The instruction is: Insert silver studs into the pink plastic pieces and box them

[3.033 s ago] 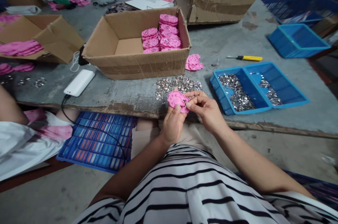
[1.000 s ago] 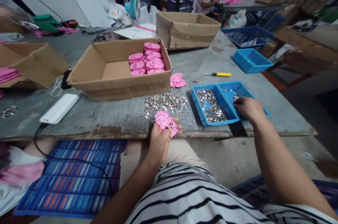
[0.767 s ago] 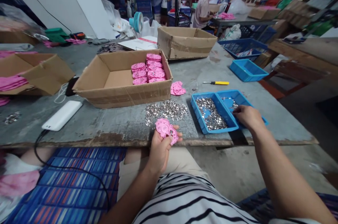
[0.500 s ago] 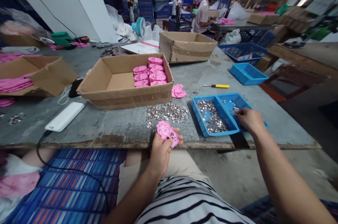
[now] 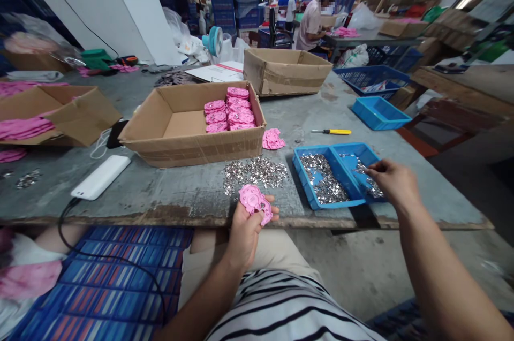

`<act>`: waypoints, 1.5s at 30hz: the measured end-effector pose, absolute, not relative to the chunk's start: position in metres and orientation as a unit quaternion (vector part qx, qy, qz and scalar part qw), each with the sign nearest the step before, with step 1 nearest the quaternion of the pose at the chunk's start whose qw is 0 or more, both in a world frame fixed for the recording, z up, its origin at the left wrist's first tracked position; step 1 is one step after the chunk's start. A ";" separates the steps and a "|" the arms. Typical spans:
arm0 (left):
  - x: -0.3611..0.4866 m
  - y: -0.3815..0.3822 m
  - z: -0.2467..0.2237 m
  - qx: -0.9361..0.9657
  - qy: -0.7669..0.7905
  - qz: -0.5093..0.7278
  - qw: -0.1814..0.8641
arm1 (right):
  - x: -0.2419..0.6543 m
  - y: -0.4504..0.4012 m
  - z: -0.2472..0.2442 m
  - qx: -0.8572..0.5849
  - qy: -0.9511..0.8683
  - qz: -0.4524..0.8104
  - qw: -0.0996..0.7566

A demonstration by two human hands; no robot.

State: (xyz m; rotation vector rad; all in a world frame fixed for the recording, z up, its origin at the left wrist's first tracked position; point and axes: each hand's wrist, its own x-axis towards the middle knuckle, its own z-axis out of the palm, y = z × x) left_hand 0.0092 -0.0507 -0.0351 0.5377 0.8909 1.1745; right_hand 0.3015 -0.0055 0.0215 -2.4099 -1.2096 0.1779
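Observation:
My left hand [image 5: 248,227] is closed on a pink scallop-edged plastic piece [image 5: 252,201], with the thumb over its lower part; a small metal bit shows on its face. Over the right compartment of a blue divided tray [image 5: 297,165], my right hand [image 5: 395,183] has its fingertips pinched together; whether anything is between them I cannot make out. Small shiny metal parts [image 5: 327,183] fill much of the left compartment, and more lie in the right one. A loose spread of similar metal parts [image 5: 257,171] lies on the table beyond my left hand.
A cardboard box [image 5: 193,145] holds stacked pink pieces [image 5: 239,108], with a small pink pile [image 5: 273,139] beside it. Nearby are a yellow-handled screwdriver [image 5: 339,131], another blue tray [image 5: 379,116], a second carton [image 5: 289,81] and a white power bank [image 5: 100,177]. A co-worker [image 5: 311,22] sits farther back.
My right hand has shifted slightly up and to the right over the tray, showing more metal parts in its right compartment. My left hand keeps the pink piece in place.

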 end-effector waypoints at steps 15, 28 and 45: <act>0.020 -0.048 -0.036 0.306 0.454 0.558 0.623 | 0.155 -0.019 -0.006 -0.507 -0.596 0.508 0.360; 0.017 -0.048 -0.047 0.358 0.523 0.540 0.554 | 0.156 -0.016 -0.009 -0.476 -0.650 0.510 0.302; 0.017 -0.043 -0.058 0.339 0.572 0.586 0.464 | 0.131 -0.031 -0.036 -0.499 -0.554 0.492 0.449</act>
